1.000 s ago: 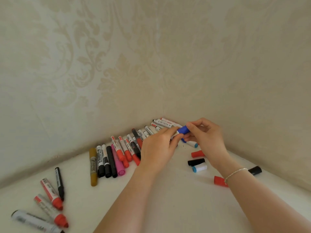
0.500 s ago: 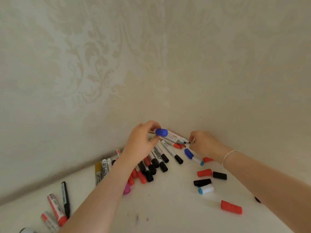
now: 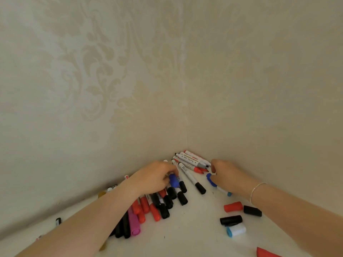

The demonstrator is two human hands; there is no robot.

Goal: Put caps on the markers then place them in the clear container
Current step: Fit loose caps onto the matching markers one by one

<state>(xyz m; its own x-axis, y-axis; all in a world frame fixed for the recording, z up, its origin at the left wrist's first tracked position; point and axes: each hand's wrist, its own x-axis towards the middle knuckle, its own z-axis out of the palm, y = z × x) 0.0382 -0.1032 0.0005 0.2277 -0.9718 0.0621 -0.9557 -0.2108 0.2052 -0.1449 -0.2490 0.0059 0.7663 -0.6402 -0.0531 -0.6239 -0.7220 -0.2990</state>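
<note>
I see two walls [image 3: 92, 89] meeting in a corner, both papered in cream with a faint damask leaf pattern. Below them lies a plain off-white surface [image 3: 194, 234], marked with a few tiny dark specks. A thin bracelet [image 3: 257, 190] circles one wrist.

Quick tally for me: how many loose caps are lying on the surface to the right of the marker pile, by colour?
Red loose caps: 2, one beside a black one, one cut off at the bottom edge
Black loose caps: 2
White-and-blue loose cap: 1
Total: 5
</note>
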